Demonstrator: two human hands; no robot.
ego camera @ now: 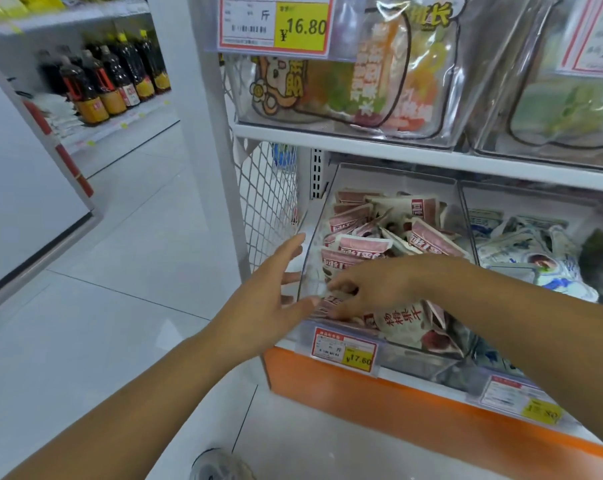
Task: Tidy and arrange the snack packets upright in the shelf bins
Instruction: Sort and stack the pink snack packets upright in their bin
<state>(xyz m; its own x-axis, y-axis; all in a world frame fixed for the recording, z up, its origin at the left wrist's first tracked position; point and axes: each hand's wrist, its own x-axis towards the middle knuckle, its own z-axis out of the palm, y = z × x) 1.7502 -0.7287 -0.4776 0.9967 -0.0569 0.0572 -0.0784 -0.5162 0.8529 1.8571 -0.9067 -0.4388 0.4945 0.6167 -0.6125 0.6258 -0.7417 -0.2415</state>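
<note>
Hands at a clear shelf bin of jumbled pink snack packets.

Right hand (372, 289) reaches over the front edge into the bin (313, 244), fingers curled down and pinching a packet (331, 304) in the front-left corner. That packet lies low and nearly flat, directly under the fingertips, and its long axis seems to run left to right along the front wall. Left hand (268, 299) is spread wide and holds nothing, just outside the bin's left wall with its thumb beside the front corner; whether it touches the wall is unclear. Right hand is the nearer one for standing the packet up. Packets (379, 237) are cream and pink pouches with red lettering, heaped at mixed angles, some tilted, some flat, few upright. Blue-and-white pouches (521, 247) fill the next bin to the right.
</note>
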